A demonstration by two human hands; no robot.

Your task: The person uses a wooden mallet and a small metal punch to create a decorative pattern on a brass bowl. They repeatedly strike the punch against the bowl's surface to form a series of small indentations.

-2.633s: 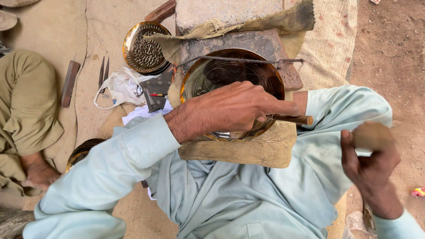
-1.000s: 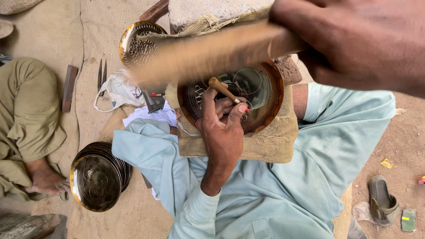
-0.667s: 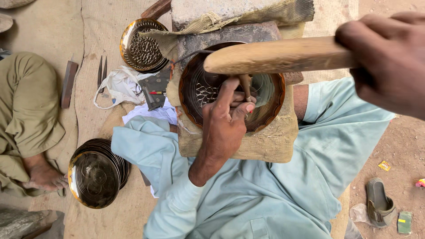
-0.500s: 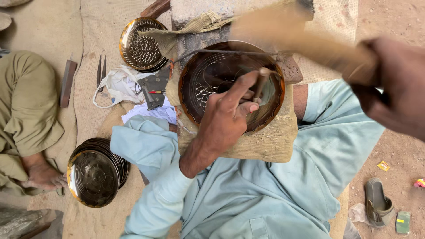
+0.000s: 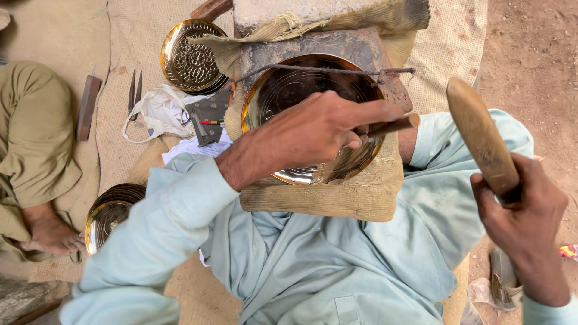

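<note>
Swung back to the right, the mallet [image 5: 480, 138] sits clenched in the right hand [image 5: 524, 216], while the left hand [image 5: 313, 129] pinches a punch [image 5: 391, 125] over the brass plate [image 5: 289, 90].

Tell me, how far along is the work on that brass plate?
Done: a patterned brass plate lies finished-looking at the top left, and a stack of brass plates sits by the knee. In hand: the left hand holds a wooden-handled punch on the brass plate on the padded block, and the right hand raises a wooden mallet. Left: most of this plate looks plain.
</note>
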